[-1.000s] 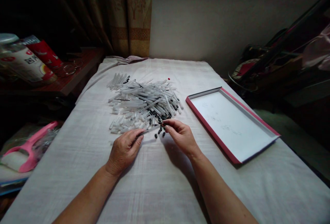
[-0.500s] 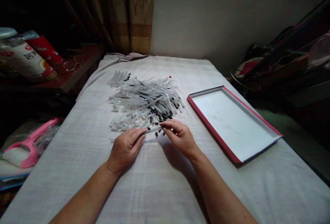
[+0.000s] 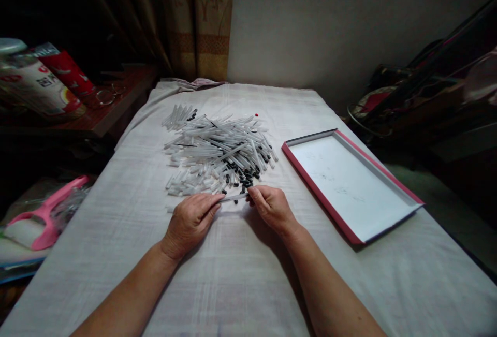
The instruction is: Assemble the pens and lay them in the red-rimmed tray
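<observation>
My left hand (image 3: 192, 222) is closed around the left part of a translucent plastic pen tube (image 3: 234, 198). At the tube's right end, the thumb and fingers of my right hand (image 3: 272, 207) are pinched together; whether they also hold a small black plug is hidden. Just beyond my hands lies a heap of similar translucent tubes (image 3: 221, 137). Short whitish pieces, like pen caps (image 3: 190, 180), are gathered at its near left. Small black plugs (image 3: 245, 175) lie scattered at its near right, close to my right fingertips.
A shallow tray with red edges and a white bottom (image 3: 361, 192) lies to the right. One red plug (image 3: 257, 115) sits beyond the heap. At left are a pink-handled object (image 3: 48, 218), a jar (image 3: 39, 86) and a red container (image 3: 68, 70) on a wooden surface.
My right hand has shifted slightly right, and its fingers have curled in more at the tube's end. My left hand has moved slightly right, still holding the tube.
</observation>
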`<action>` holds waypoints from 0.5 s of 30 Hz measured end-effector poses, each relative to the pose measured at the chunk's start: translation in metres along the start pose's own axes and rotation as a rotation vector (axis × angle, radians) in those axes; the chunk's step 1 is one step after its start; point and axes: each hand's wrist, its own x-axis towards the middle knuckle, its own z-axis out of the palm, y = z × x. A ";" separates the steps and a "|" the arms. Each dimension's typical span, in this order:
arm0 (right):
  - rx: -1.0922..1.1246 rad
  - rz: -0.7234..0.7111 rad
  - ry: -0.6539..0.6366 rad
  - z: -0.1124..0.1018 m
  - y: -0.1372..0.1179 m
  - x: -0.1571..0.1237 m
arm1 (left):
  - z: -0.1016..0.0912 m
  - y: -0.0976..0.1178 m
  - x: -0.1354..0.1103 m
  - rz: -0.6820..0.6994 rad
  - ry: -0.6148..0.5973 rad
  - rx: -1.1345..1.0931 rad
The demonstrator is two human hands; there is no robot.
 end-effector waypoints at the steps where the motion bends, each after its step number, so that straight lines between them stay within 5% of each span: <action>1: 0.038 0.017 -0.015 0.000 0.002 0.000 | 0.000 0.000 0.000 -0.010 0.000 -0.002; 6: 0.215 -0.001 -0.042 -0.003 0.006 0.000 | -0.002 0.001 0.001 -0.038 -0.006 0.002; 15: 0.179 0.059 -0.050 -0.003 0.001 0.000 | -0.001 0.000 0.000 -0.036 -0.002 -0.007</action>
